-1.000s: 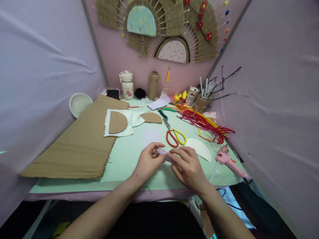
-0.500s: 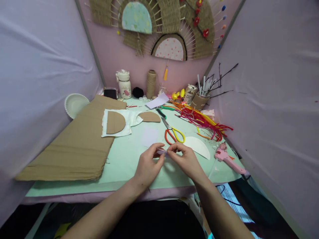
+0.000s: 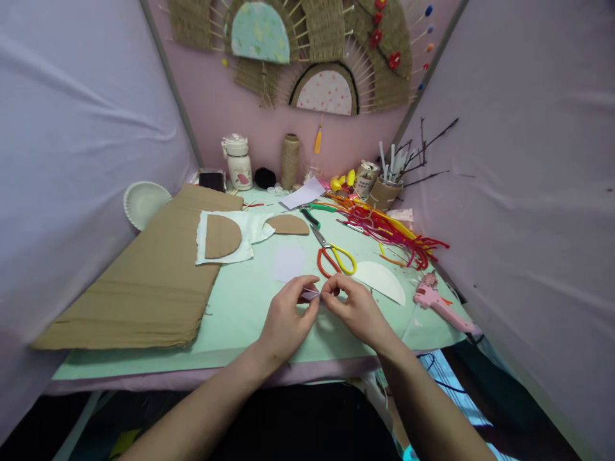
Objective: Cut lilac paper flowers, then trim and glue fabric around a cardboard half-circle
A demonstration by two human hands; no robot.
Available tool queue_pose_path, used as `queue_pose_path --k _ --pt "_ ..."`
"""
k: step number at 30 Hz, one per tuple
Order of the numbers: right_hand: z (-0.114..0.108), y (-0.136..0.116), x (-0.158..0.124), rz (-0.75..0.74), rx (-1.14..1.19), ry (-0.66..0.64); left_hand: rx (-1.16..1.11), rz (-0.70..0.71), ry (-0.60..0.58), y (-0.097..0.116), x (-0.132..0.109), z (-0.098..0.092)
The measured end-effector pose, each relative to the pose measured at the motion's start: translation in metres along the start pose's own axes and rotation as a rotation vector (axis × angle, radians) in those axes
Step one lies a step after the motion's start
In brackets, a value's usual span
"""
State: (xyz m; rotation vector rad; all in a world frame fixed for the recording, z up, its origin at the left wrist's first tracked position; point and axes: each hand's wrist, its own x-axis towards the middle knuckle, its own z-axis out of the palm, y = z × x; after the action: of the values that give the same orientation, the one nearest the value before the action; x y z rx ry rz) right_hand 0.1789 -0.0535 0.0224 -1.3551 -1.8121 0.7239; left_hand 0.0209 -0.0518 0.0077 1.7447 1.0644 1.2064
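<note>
Between my two hands is a small folded piece of pale purple paper, mostly hidden by fingers. My left hand pinches its left side between thumb and fingers. My right hand pinches its right end with the fingertips. Just beyond the hands lie the scissors with one red and one yellow handle, blades pointing away. A flat pale purple paper sheet rests on the table ahead of my left hand. To the right of the scissors is a white half-circle of paper.
Brown cardboard covers the table's left. A cardboard half-circle lies on white cloth. A pink glue gun sits at right, near many coloured pipe cleaners. A bottle and a twine spool stand behind.
Both hands stay nearly in place, still pinching the folded paper, whose visible part has tilted slightly. The whole view has shifted a little.
</note>
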Motion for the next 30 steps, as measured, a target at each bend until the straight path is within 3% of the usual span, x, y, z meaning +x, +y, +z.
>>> queue_pose_path --k 5,11,30 --pt "0.0032 -0.0033 -0.0030 -0.041 -0.103 0.096 -0.127 -0.103 0.004 0.0035 0.0017 0.0021" --pt "0.0043 -0.0030 -0.0027 -0.004 -0.004 0.115 -0.406 -0.325 0.023 0.0025 0.0081 0.0054" --pt "0.0053 -0.0042 0.0002 0.133 0.239 0.095 -0.349 -0.234 0.081 -0.0026 0.0016 0.0089"
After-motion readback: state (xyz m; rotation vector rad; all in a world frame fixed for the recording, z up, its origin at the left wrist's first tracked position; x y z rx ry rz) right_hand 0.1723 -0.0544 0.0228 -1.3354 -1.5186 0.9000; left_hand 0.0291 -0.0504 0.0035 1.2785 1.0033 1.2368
